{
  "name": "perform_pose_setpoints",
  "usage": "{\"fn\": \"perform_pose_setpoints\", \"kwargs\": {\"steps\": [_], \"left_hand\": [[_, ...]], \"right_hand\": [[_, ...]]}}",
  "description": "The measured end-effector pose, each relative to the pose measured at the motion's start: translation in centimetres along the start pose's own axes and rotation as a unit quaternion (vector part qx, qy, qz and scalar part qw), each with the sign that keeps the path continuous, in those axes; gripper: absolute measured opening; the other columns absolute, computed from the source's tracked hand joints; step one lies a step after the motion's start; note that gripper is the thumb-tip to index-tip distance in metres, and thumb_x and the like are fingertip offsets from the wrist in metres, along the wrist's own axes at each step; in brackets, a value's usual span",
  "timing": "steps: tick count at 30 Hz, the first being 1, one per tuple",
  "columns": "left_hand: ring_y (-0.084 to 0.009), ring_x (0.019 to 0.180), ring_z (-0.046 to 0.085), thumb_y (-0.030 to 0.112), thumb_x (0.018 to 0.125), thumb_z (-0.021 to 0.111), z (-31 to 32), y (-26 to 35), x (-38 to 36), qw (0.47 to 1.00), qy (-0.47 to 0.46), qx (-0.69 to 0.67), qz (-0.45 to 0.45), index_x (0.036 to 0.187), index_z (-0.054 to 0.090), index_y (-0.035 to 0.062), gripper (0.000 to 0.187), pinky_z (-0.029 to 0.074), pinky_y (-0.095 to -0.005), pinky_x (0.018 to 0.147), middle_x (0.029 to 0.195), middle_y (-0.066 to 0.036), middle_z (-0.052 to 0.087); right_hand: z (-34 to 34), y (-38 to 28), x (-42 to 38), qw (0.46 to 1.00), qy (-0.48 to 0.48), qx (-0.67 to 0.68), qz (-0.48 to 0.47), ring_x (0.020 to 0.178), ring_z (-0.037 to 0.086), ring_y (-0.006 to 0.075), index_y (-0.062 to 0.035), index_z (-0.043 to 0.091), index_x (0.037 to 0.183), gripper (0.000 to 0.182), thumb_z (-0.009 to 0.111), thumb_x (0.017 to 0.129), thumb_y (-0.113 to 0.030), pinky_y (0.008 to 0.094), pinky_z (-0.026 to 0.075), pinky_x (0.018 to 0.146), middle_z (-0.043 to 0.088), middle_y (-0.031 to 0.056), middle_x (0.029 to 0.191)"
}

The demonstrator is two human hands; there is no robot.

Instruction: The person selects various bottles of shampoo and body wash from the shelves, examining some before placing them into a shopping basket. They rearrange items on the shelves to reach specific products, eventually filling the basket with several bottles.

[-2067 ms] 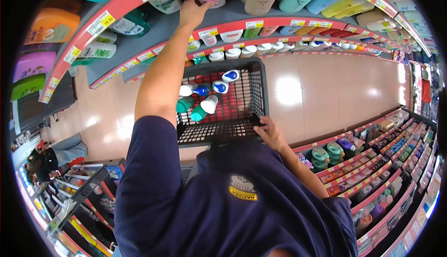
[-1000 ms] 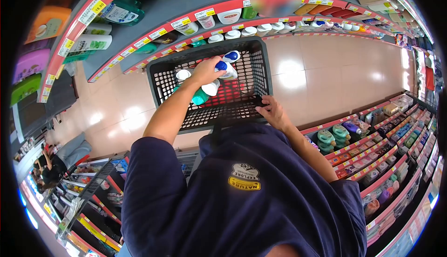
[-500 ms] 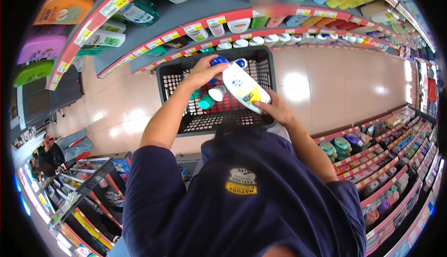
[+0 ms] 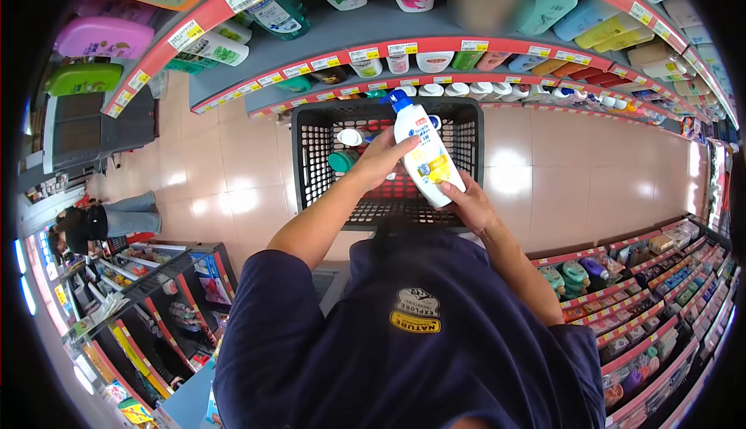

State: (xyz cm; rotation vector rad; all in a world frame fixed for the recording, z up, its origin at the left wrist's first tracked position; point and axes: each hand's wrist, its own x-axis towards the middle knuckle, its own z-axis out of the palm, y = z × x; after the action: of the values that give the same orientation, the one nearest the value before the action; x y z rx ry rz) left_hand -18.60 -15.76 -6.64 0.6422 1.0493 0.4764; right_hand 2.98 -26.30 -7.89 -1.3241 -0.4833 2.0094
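Observation:
A white bottle (image 4: 426, 149) with a blue pump top and a yellow label is held in both hands, its top tilted toward the shelves. My left hand (image 4: 381, 158) grips its upper left side, with fingers partly behind it. Around its lower right end, my right hand (image 4: 466, 200) is closed with the thumb on the front. Below the bottle is a black slotted basket (image 4: 311, 149), holding a green-capped bottle (image 4: 342, 161) and a white-capped item (image 4: 349, 137). A further blue-and-white top shows just behind the held bottle; the rest of it is hidden.
Shelves (image 4: 342, 34) of bottles curve across the front, with price tags along red edges. Lower racks (image 4: 622, 305) of small goods stand at the right. A person (image 4: 85, 223) is at the far left, beyond a wire rack (image 4: 140, 289). Tiled floor (image 4: 575, 149) lies right of the basket.
The bottle has turned more upright, and its pump top now shows clear of my left hand. My left hand has moved down from the top onto the bottle's side. The view has shifted.

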Motion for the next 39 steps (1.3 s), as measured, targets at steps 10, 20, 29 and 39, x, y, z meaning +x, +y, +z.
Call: {"fn": "perform_pose_setpoints", "kwargs": {"steps": [10,20,29,39], "left_hand": [[-0.0228,0.118,0.060,0.029,0.099,0.062,-1.4,0.3,-1.3,0.993,-0.019,-0.110,0.033,0.134,0.047,0.0030,0.047,0.049,-0.0455,0.098,0.129,-0.010,0.059],[-0.0202,0.108,0.064,0.023,0.094,0.071,-1.1,1.7,-1.6,0.998,0.045,0.011,0.034,0.132,0.051,0.0039,0.047,0.055,-0.0370,0.087,0.121,-0.008,0.064],[-0.0199,0.111,0.063,0.014,0.087,0.076,-4.7,11.4,-0.1,0.944,0.104,0.196,0.244,0.126,0.057,0.0011,0.046,0.050,-0.0360,0.097,0.118,-0.011,0.067],[-0.0210,0.117,0.058,0.022,0.085,0.079,-13.1,20.0,7.3,0.896,0.150,0.249,0.336,0.130,0.054,0.0008,0.055,0.042,-0.0354,0.105,0.123,-0.013,0.065]], "right_hand": [[2.1,-0.7,0.5,1.000,-0.012,0.020,-0.021,0.107,0.063,0.0201,0.0034,0.043,0.135,0.065,0.074,0.091,-0.033,0.0331,0.057,0.087,0.061,0.0142,0.122],[3.0,-0.8,2.0,0.992,0.020,-0.112,-0.057,0.109,0.061,0.0197,0.0038,0.042,0.137,0.066,0.075,0.090,-0.030,0.0337,0.052,0.092,0.060,0.0151,0.123],[2.0,0.0,2.1,0.985,0.012,-0.140,-0.100,0.095,0.063,0.0155,0.0026,0.042,0.137,0.057,0.069,0.095,-0.025,0.0281,0.053,0.079,0.062,0.0130,0.112],[-0.3,5.6,-1.0,0.986,0.017,-0.161,-0.041,0.080,0.061,0.0112,0.0036,0.053,0.122,0.043,0.066,0.097,-0.028,0.0259,0.051,0.070,0.063,0.0064,0.090]]}}
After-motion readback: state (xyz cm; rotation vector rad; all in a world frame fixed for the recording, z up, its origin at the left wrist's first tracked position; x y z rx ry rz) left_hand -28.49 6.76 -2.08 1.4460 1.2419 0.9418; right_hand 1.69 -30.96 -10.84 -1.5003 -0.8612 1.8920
